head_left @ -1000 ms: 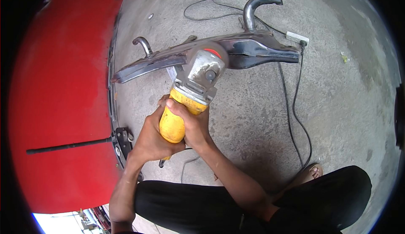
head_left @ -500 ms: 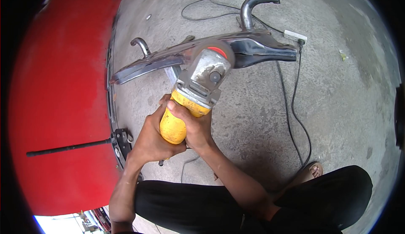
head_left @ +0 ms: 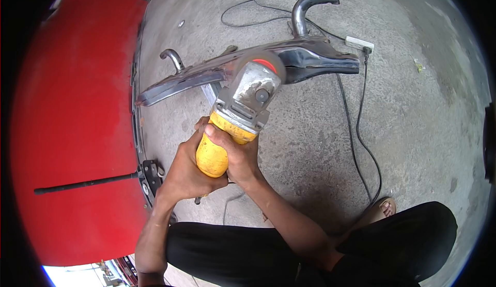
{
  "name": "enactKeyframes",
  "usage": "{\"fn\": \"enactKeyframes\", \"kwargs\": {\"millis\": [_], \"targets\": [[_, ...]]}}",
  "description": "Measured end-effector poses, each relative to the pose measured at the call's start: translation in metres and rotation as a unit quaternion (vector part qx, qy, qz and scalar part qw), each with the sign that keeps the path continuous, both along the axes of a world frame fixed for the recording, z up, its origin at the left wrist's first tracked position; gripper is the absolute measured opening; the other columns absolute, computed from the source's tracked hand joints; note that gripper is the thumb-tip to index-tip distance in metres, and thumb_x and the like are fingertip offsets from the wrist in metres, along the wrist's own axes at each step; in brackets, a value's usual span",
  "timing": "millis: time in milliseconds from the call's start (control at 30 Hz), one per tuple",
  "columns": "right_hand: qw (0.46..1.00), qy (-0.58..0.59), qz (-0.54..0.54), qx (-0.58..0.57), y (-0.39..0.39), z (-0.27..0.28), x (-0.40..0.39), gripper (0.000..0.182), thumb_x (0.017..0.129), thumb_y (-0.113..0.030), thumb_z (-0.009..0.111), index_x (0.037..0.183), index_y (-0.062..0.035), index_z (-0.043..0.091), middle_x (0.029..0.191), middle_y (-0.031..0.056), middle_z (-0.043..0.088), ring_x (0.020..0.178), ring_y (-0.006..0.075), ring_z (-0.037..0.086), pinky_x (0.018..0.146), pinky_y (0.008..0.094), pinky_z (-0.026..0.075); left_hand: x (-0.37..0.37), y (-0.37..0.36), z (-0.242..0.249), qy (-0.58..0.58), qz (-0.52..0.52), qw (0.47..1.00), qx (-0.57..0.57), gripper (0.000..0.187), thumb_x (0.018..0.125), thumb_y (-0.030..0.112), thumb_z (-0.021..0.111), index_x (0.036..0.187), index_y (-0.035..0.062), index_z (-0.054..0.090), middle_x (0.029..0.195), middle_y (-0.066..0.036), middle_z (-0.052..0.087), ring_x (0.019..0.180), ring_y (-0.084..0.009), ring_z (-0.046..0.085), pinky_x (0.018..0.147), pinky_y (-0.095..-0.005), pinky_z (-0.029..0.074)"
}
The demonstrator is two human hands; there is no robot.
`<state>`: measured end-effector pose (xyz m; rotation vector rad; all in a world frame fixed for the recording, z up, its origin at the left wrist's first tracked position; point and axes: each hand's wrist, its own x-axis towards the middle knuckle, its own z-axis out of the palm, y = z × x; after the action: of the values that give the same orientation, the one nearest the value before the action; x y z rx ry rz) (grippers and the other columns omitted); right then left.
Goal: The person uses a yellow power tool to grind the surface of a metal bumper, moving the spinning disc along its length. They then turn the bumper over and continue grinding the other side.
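Both of my hands are wrapped round the yellow body of an angle grinder (head_left: 213, 155). My left hand (head_left: 188, 170) closes on it from the left and below. From the right side my right hand (head_left: 240, 157) grips it, thumb lying over the top. The grinder's silver head points away from me, and its disc (head_left: 274, 64), blurred with a red centre, is over the middle of a dark metal beam (head_left: 188, 80). Whether the disc touches the beam is hidden by the head. A curved pipe (head_left: 302, 15) rises from the beam's right part, and a shorter one (head_left: 173, 57) from its left.
A red vehicle panel (head_left: 82, 121) fills the left side, with a black rod (head_left: 85, 183) across it. On the concrete floor (head_left: 413, 142) a black cable (head_left: 359, 132) runs from a white power strip (head_left: 360, 44) toward my foot (head_left: 386, 207). A metal support (head_left: 211, 91) stands under the beam.
The view has shifted slightly, so the beam and power strip appear a little further left. Both hands keep the same grip, and the disc stays over the beam.
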<state>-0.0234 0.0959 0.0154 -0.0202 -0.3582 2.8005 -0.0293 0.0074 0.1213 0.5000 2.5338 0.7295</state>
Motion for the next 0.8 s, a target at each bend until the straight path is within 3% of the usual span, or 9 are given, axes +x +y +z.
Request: {"fn": "enactKeyframes", "kwargs": {"millis": [167,800], "targets": [[1.0,-0.005,0.004,-0.008,-0.0014,-0.0005,-0.0002,0.026,0.087,-0.008,0.084,0.108,-0.002,0.071,0.098,0.0029,0.073,0.087,0.0096,0.071,0.08,0.0283,0.058,0.0011,0.0,0.0009,-0.01,0.011,1.0,-0.004,0.091,0.06,0.001,0.089,0.142,-0.0003,0.051,0.119,-0.012,0.067,0.11,-0.0208,0.066,0.101,-0.0357,0.052],[1.0,-0.014,0.016,-0.01,-0.0075,-0.0029,-0.0001,0.027,0.088,-0.009,0.085,0.11,-0.0018,0.071,0.1,0.003,0.073,0.088,0.0093,0.07,0.081,0.0276,0.058,0.0002,-0.005,0.0001,-0.007,0.006,1.0,-0.002,0.09,0.058,0.002,0.09,0.14,0.0002,0.052,0.118,-0.012,0.067,0.108,-0.0206,0.066,0.099,-0.0357,0.054]]}}
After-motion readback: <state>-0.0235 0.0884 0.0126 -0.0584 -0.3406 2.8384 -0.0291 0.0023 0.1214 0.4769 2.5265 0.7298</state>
